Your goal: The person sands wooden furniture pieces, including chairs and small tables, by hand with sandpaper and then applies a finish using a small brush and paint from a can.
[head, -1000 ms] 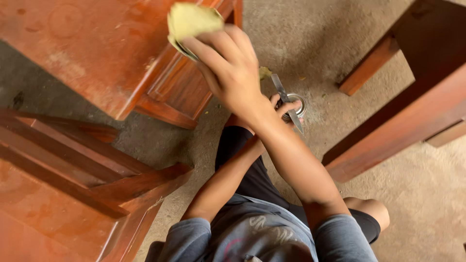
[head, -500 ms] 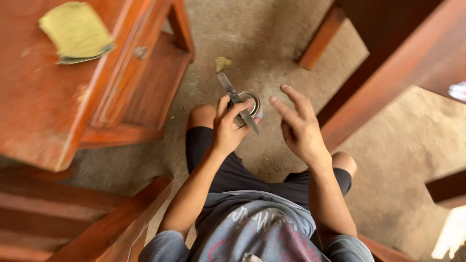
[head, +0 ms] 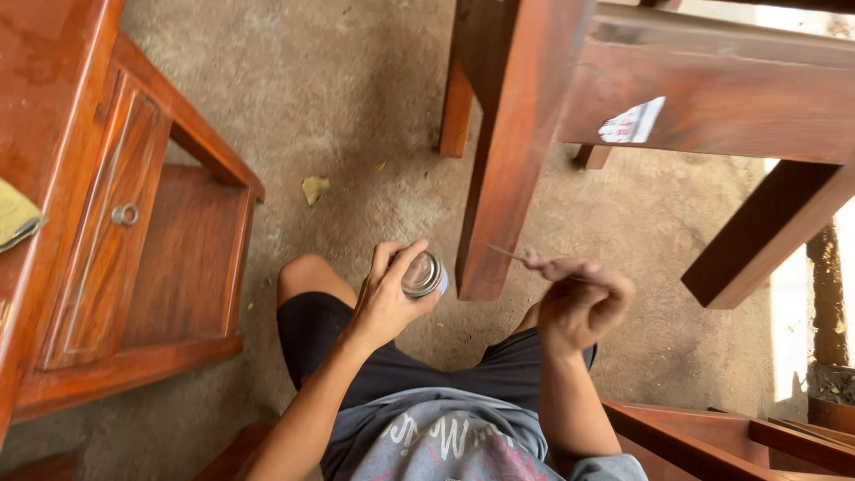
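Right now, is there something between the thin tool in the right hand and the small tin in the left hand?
Nothing visible does. The left hand holds the small tin, the right hand holds the thin tool, and only bare floor shows in the gap. The wooden leg stands just behind it.

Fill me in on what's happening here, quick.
A person crouches on a concrete floor among reddish-brown wooden furniture. The left hand grips a small round metal tin, and the right hand holds a thin blade-like tool pointing toward the tin. A wooden table leg stands just beyond the hands. To the left is a cabinet with a ring pull, and a yellow cloth lies on its top.
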